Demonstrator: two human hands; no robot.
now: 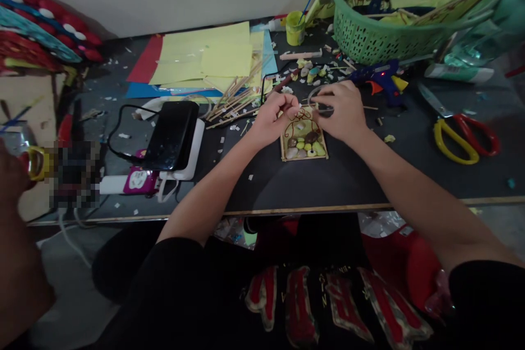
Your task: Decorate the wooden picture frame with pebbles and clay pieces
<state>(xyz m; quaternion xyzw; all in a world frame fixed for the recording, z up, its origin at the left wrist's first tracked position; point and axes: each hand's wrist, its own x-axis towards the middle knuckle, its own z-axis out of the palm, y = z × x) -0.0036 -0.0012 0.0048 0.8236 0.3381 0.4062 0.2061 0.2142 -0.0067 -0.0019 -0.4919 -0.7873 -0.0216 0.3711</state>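
A small wooden craft frame point(304, 142) lies on the black table point(328, 180), with coloured pebbles along its lower part and a brown wire curl above them. My left hand point(271, 118) hovers at its upper left corner, fingers pinched on the thin wire. My right hand point(342, 110) is at the upper right corner, fingers closed on a slim grey tool or wire piece that I cannot make out clearly. Both hands nearly meet above the frame.
A pile of thin sticks point(233, 103), yellow paper sheets point(205, 60), a phone point(172, 135) on a white power bank, a blue glue gun point(381, 79), red-and-yellow scissors point(463, 131), a green basket point(381, 33) and a yellow cup point(295, 27) surround the work. Another person's arm point(16, 229) shows at left.
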